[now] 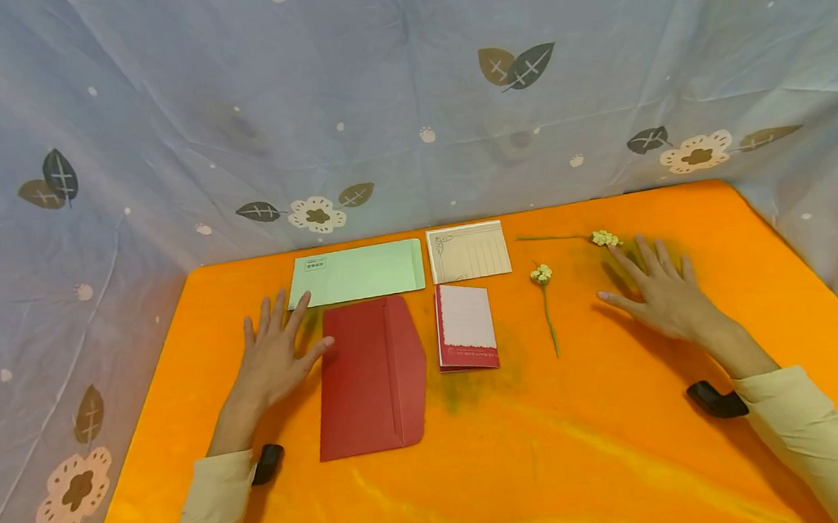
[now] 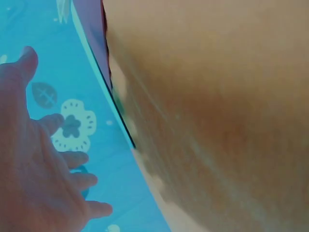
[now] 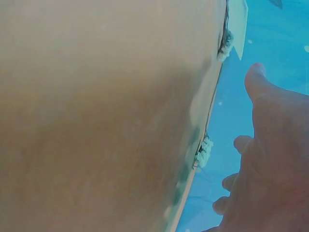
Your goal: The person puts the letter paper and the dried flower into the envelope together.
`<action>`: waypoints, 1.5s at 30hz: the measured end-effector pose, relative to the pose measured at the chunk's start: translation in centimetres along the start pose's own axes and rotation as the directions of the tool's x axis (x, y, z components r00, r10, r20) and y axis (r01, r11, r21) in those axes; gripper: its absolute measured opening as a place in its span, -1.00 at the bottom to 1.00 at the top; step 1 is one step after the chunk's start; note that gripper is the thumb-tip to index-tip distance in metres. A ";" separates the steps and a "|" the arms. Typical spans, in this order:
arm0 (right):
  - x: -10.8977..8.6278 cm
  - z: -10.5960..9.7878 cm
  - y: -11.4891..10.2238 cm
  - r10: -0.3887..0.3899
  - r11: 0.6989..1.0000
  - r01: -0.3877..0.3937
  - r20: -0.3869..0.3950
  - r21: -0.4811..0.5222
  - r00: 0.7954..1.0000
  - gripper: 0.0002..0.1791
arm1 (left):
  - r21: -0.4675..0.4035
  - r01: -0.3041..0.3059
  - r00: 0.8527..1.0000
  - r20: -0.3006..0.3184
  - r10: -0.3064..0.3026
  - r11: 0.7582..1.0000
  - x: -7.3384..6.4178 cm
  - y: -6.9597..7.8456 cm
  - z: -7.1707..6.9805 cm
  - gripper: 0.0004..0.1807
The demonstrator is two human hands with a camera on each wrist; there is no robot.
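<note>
My left hand (image 1: pixel 273 362) is spread beside the red envelope (image 1: pixel 362 381), its thumb overlapping the envelope's left edge and its index fingertip over a corner of the pale green envelope (image 1: pixel 364 272). The right hand (image 1: pixel 665 295), fingers spread, is nearest a dried flower (image 1: pixel 604 238) with small yellow blossoms, its stem pointing left. Neither hand holds anything. A second dried flower (image 1: pixel 541 275) lies with its stem toward me. Between the hands are a folded red-and-white card (image 1: pixel 466 319) and, behind it, a cream lined card (image 1: pixel 468 252).
An orange cloth (image 1: pixel 553 464) covers the table. Blue-grey curtains (image 1: pixel 405 90) printed with leaves and flowers hang along the back and both sides. A black band device (image 1: pixel 716 399) sits at the right wrist and another (image 1: pixel 267 464) at the left.
</note>
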State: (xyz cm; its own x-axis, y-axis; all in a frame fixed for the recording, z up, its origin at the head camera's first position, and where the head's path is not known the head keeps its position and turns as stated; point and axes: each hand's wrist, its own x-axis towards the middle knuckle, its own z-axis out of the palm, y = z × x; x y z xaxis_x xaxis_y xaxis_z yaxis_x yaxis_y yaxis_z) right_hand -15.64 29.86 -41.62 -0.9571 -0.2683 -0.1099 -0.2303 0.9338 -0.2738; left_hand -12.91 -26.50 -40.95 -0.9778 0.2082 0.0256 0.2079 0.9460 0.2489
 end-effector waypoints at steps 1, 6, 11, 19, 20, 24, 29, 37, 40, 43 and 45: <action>0.0 0.0 -0.1 -0.003 1.000 0.003 0.001 0.003 1.000 -0.03 | -0.003 0.001 1.000 0.000 -0.001 1.000 0.0 0.1 0.0 -0.07; -0.1 -0.1 -0.3 -0.020 0.999 0.020 0.000 0.030 1.000 -0.03 | -0.023 0.003 1.000 -0.009 -0.004 1.000 0.1 0.4 0.1 -0.06; 0.0 -0.3 -0.6 -0.039 0.997 0.042 -0.036 0.070 0.999 -0.03 | -0.048 -0.001 1.000 -0.029 0.000 0.999 0.1 0.9 0.0 -0.08; 0.4 -1.0 -2.3 -0.040 0.980 0.067 -0.149 0.186 0.988 -0.18 | -0.049 0.012 1.000 0.029 -0.010 0.999 -0.1 2.2 -0.6 -0.06; 0.4 -1.1 -2.7 -0.032 0.975 0.068 -0.169 0.213 0.985 -0.24 | -0.052 0.011 0.999 0.039 -0.009 0.999 -0.2 2.5 -0.6 -0.06; 0.3 -1.6 -5.0 0.003 0.940 0.086 -0.260 0.329 0.966 -0.50 | -0.054 0.011 0.998 0.067 -0.008 0.998 -0.6 3.6 -0.8 -0.08; 0.3 -2.4 -7.5 0.015 0.865 0.106 -0.238 0.490 0.971 -0.60 | -0.048 0.012 0.995 0.096 -0.007 0.999 -1.0 5.2 -0.8 -0.11; 1.3 -2.1 -10.8 -0.046 0.624 0.026 0.004 0.781 0.999 -0.53 | -0.033 0.012 0.993 0.117 -0.008 0.999 -1.4 7.2 0.0 -0.06; 1.9 -1.7 -12.1 -0.076 0.552 0.009 0.040 0.834 0.996 -0.56 | -0.023 0.013 0.991 0.133 -0.010 1.000 -1.5 7.6 0.4 -0.06; 2.4 -1.2 -13.4 -0.097 0.519 -0.007 0.067 0.855 0.993 -0.58 | -0.011 0.009 0.989 0.148 -0.007 1.000 -1.5 8.0 0.7 -0.11; 2.8 -0.8 -14.3 -0.108 0.505 -0.018 0.084 0.863 0.991 -0.59 | 0.001 0.006 0.988 0.157 -0.006 1.000 -1.5 8.3 0.8 -0.15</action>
State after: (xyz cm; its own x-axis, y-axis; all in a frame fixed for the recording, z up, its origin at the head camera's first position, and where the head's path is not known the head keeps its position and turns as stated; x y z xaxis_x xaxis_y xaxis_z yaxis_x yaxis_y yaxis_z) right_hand -15.23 15.97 -37.23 -0.9085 -0.3864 -0.1593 0.0525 0.2726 -0.9607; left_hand -9.69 -18.73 -39.73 -0.9627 0.2386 -0.1279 0.2018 0.9474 0.2485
